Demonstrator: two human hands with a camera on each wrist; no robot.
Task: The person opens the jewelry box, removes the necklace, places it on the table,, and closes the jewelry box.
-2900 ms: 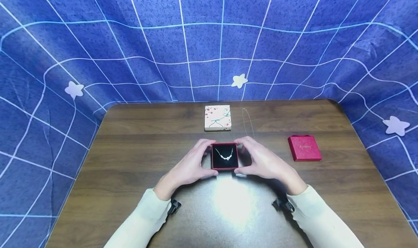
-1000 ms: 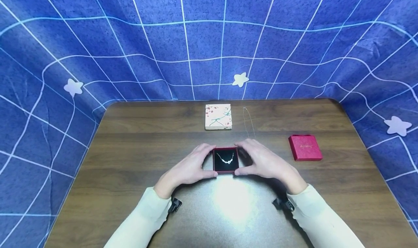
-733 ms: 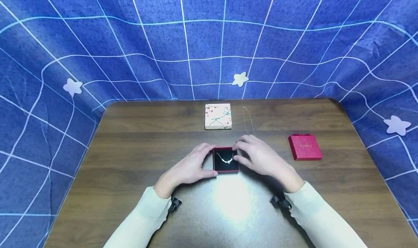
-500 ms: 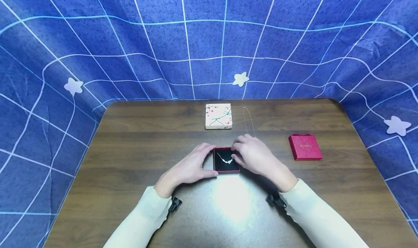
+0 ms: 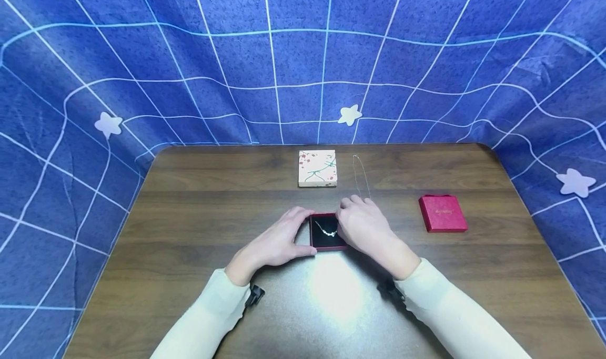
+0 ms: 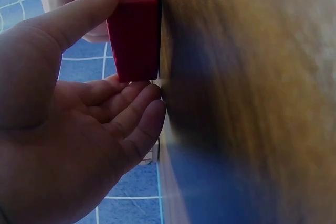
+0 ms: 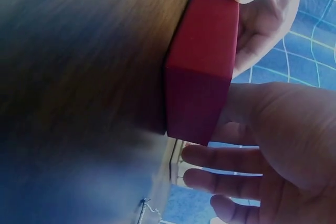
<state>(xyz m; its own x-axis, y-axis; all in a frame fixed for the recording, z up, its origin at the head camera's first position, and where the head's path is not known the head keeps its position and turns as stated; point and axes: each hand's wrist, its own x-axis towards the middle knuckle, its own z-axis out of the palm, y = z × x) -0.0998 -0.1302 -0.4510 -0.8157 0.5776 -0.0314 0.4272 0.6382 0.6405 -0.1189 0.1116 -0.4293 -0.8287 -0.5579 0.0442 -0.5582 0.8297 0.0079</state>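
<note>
A small red jewelry box (image 5: pixel 329 248) with a black lining lies uncovered on the table, and a silver necklace (image 5: pixel 327 233) with pale stones is inside it. My left hand (image 5: pixel 276 239) grips the box's left end, thumb at the front and fingers behind. In the left wrist view the thumb sits on the red side wall (image 6: pixel 135 35). My right hand (image 5: pixel 365 226) reaches over the right edge, thumb and forefinger down inside by the necklace's right end. Their tips are hidden, so whether they pinch the necklace cannot be seen. The right wrist view shows its other fingers beyond the box (image 7: pixel 202 51).
Behind the box lies a white flowered box (image 5: pixel 317 168). A thin chain necklace (image 5: pixel 356 172) lies just right of that, partly behind my right hand. A red lid-like box (image 5: pixel 443 213) with gold lettering is at the right. Blue cloth (image 5: pixel 303 59) hangs beyond the table.
My right hand has left the box's right end and moved inward over its edge, fingertips now down inside by the necklace. The box shifted slightly toward me earlier; my left hand stays on it.
</note>
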